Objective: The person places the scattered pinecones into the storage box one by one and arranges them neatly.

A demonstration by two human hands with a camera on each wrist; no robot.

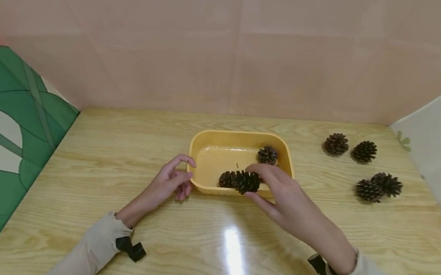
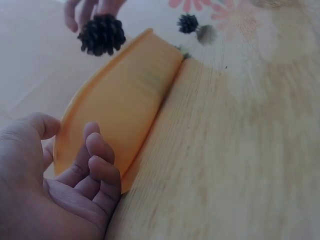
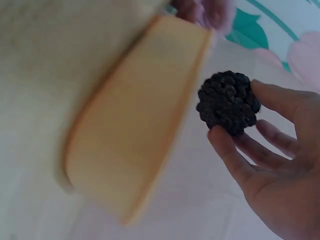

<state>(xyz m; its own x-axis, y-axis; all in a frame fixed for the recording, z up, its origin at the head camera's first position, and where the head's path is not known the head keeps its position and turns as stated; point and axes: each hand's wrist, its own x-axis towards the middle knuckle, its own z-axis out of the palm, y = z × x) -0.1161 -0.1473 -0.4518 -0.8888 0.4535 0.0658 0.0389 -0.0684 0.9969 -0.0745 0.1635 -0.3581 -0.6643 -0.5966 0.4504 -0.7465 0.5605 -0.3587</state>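
Head view: right hand part-closed, thumb on one side and fingertips on the other, holding one pine cone at its tips. Right wrist view agrees: tip contact only, palm clear of the cone. Cone hangs above the near rim of a yellow tub, apart from it in both wrist views.

Just left of the held cone, a second cone sits inside the tub; beyond the right hand's fingers, a third cone sits in the far right corner. Anything under the palm is hidden.

Left hand: thumb and forefinger pinch the tub's left end; remaining fingers curl loosely outside the wall.

To the right of the right hand, well apart, four loose cones lie in two pairs on the table.

Risks, judged: rough scales on so shallow a pinch could let the cone roll out; so near the rim, it may drop outside. A low approach could catch the rim or knock the second cone. The left pinch looks light, so a bump might slide the tub.
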